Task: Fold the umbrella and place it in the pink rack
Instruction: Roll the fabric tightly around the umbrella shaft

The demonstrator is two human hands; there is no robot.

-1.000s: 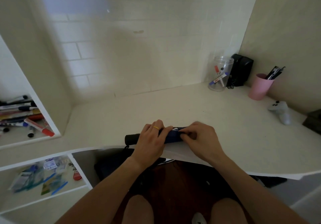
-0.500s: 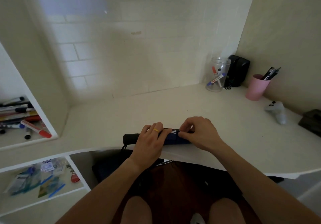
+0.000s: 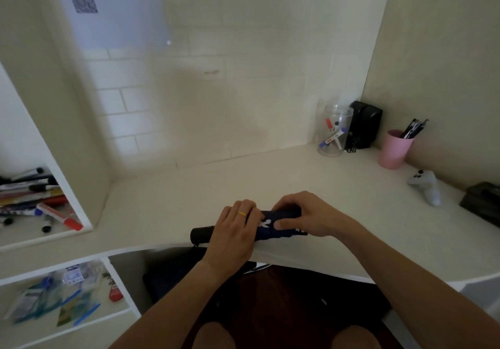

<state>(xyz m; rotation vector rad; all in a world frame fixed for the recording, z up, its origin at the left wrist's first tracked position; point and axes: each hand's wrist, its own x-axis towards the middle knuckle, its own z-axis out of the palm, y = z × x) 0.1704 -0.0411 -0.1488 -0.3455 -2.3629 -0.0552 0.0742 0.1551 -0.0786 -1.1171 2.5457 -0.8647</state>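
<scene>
A folded dark blue umbrella [image 3: 273,223] with white print lies sideways near the front edge of the white desk [image 3: 338,199]; its black handle sticks out to the left. My left hand [image 3: 235,229], with a gold ring, wraps the umbrella near the handle. My right hand [image 3: 305,216] grips the canopy end, fingers curled over the top and thumb pressed on the fabric. The pink rack [image 3: 395,149], a pink cup with dark pens in it, stands at the back right by the wall.
A clear jar [image 3: 335,132] with markers and a black box [image 3: 365,124] stand in the back corner. A white game controller [image 3: 427,186] and a dark box [image 3: 481,202] lie at the right. Shelves with markers [image 3: 40,202] are on the left.
My right hand has shifted from pinching the umbrella's middle to curling over its right end. The umbrella stays on the desk edge. The camera has tilted upward slightly.
</scene>
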